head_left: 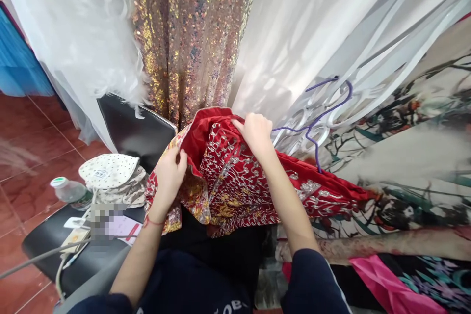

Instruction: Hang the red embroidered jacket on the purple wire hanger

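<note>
A red garment (pixel 239 181) with silver and gold embroidery lies across my lap, its plain red lining showing at the upper edge. My left hand (pixel 171 174) pinches the edge at the left, where the lining folds outward. Higher up and to the right, my right hand (pixel 256 132) is closed on the same edge, thumb laid along it. Between the two hands the cloth bulges into an open fold. A purple wire hanger (pixel 312 125) stands out just right of my right hand, its lower part hidden behind the garment.
On a black chair (pixel 44 240) at the left are a plastic bottle (pixel 71 191), a dotted cloth item (pixel 110 171) and a power strip (pixel 76 238) with cables. A sequined cloth (pixel 195 34) and white feathered fabric (pixel 73 24) hang ahead. Floral fabric (pixel 405 147) is on the right.
</note>
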The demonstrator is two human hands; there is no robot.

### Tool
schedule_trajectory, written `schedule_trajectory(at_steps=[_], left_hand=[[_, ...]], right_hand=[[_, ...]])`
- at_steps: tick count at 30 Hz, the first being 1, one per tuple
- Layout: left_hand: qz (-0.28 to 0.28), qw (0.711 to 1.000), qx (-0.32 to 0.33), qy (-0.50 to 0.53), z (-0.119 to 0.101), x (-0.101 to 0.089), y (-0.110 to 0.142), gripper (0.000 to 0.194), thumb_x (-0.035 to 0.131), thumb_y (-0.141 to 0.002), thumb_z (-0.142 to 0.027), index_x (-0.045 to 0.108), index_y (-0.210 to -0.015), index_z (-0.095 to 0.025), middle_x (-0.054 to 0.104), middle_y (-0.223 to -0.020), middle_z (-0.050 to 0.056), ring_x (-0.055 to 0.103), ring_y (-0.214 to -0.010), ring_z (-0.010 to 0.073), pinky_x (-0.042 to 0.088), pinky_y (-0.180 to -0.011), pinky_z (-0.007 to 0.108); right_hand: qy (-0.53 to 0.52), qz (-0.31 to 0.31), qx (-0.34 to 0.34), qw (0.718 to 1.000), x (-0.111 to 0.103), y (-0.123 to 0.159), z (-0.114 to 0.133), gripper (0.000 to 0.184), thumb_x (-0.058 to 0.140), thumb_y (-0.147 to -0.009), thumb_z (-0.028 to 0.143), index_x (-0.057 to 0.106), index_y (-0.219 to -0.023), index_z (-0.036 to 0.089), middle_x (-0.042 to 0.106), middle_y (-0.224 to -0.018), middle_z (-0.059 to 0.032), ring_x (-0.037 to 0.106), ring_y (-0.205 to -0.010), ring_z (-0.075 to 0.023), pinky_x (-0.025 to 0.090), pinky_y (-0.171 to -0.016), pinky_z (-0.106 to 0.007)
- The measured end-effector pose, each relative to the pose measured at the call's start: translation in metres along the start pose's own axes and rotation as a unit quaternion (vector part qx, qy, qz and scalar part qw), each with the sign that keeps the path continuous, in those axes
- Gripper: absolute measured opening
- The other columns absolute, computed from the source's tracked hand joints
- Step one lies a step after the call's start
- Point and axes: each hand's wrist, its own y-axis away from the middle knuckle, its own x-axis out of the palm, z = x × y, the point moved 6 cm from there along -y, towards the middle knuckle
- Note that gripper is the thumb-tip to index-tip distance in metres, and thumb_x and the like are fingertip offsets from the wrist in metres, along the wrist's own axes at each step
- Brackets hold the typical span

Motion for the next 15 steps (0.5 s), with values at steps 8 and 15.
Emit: schedule_trajectory(at_steps=[8,15], left_hand=[[-0.034,0.971,0.138,0.192,-0.078,0.012,-0.055,0.028,0.045,-0.094,-0.028,0.050,-0.068,-0.019,0.057,-0.076,0.005,0.051,-0.075,0.0161,0.044,-0.075,0.030],[-0.100,0.931,0.293,0.191,-0.136,-0.002,-0.080,0.021,0.063,-0.087,-0.038,0.067,-0.078,-0.020,0.044,-0.154,0.008,0.030,-0.148,0.0324,0.025,-0.122,0.057]], right_hand=[[0.013,-0.148,0.090,0.985,-0.042,0.005,-0.044,0.038,0.042,-0.098,0.023,0.075,-0.104,0.005,0.073,-0.100,-0.0269,0.061,-0.114,-0.0410,0.049,-0.093,-0.051],[0.043,-0.081,-0.074,0.993,-0.050,0.029,-0.040,0.034,0.044,-0.099,0.028,0.075,-0.106,0.015,0.065,-0.125,-0.0204,0.059,-0.114,-0.0338,0.046,-0.089,-0.040]])
